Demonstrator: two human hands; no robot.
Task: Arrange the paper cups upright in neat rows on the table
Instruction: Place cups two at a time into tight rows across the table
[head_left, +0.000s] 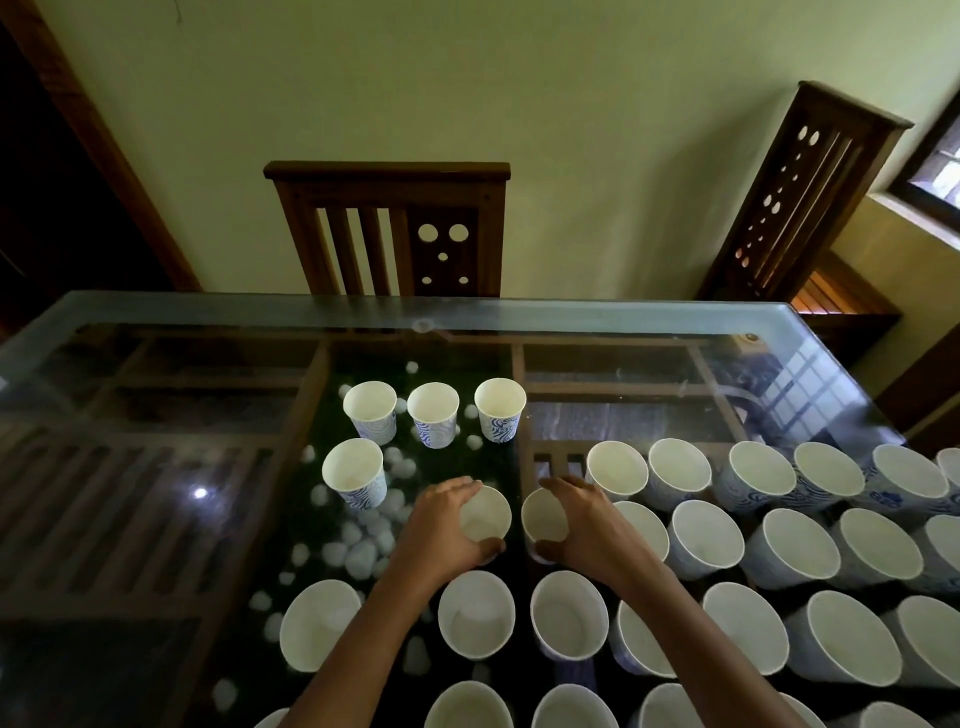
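White paper cups stand upright, mouths up; left hand and right hand each curl fingers round one.

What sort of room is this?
Probably a home dining room: a glass-topped dark wooden table with carved wooden high-backed chairs drawn up beside it, and a wood-framed window at the right.

Home dining room; glass-topped wooden table with carved wooden chairs, one at 12 o'clock, another at 2 o'clock; plain painted wall; window at 3 o'clock.
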